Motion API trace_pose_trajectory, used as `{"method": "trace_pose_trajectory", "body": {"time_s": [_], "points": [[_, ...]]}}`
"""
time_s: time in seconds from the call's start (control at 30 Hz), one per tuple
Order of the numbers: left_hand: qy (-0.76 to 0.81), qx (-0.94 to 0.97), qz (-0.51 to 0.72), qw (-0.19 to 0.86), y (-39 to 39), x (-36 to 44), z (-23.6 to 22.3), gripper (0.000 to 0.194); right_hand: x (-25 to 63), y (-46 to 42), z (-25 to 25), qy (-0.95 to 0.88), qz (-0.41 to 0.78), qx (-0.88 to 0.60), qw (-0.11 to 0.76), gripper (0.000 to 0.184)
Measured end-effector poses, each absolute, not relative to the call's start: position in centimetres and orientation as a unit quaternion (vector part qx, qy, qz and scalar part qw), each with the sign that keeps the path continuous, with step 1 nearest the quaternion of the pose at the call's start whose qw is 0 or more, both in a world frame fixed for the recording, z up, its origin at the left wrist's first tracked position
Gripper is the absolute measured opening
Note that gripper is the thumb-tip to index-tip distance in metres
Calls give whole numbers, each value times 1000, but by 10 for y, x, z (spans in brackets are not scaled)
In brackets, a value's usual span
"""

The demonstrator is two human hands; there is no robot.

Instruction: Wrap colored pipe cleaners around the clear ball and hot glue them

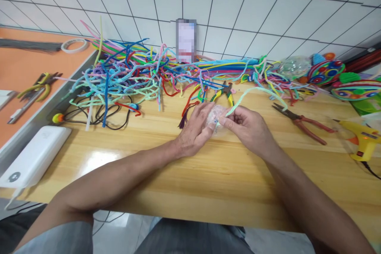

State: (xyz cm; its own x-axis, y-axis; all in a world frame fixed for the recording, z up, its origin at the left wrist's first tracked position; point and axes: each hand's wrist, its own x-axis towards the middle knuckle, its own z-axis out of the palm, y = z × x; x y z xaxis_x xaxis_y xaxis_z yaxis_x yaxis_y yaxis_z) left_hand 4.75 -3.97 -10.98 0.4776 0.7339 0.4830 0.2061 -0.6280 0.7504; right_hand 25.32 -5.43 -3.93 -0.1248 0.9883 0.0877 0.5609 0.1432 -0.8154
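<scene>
In the middle of the wooden table, my left hand [196,129] is closed around the left side of a clear, roundish plastic piece [214,116] with pale pink and white inside. My right hand [248,127] pinches a light green pipe cleaner [253,90] against the right side of that piece. The free length of the pipe cleaner arches up and over to the right. Fingers partly cover the spot where it meets the plastic. A dark purple tassel [183,120] lies beside my left hand. Yellow-and-green handled pliers [222,92] rest just behind both hands.
A tangle of coloured pipe cleaners [127,73] lines the back, with a phone [186,41] leaning on the tiled wall. Red-handled pliers [306,123] and a yellow glue gun [366,139] lie right. At left are a white power bank [35,156] and black cord [119,121].
</scene>
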Motion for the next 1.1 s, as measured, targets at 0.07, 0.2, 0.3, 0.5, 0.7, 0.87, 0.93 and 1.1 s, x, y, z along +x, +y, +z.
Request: {"method": "trace_pose_trajectory", "body": {"time_s": [0.07,0.2,0.3,0.5,0.7,0.87,0.93,1.1], "points": [[300,799,418,311,-39,49,-110,59,253,-54,-39,-680,319,-569,335,27],[311,798,419,301,-39,50,-111,58,253,-54,-38,-683,318,-567,333,26],[313,798,420,298,-39,51,-110,56,253,-54,-37,-685,314,-568,333,25],[312,800,424,288,-39,52,-109,53,252,-55,-37,-683,319,-563,338,25],[304,798,436,284,-38,53,-108,54,252,-55,-36,-652,367,-563,352,29],[309,791,446,284,-39,55,-107,55,252,-54,-35,-631,401,-548,375,32],[311,787,449,287,-39,56,-107,54,252,-53,-35,-631,401,-549,374,33],[307,788,445,294,-40,55,-108,54,250,-55,-37,-634,380,-561,373,35]]}}
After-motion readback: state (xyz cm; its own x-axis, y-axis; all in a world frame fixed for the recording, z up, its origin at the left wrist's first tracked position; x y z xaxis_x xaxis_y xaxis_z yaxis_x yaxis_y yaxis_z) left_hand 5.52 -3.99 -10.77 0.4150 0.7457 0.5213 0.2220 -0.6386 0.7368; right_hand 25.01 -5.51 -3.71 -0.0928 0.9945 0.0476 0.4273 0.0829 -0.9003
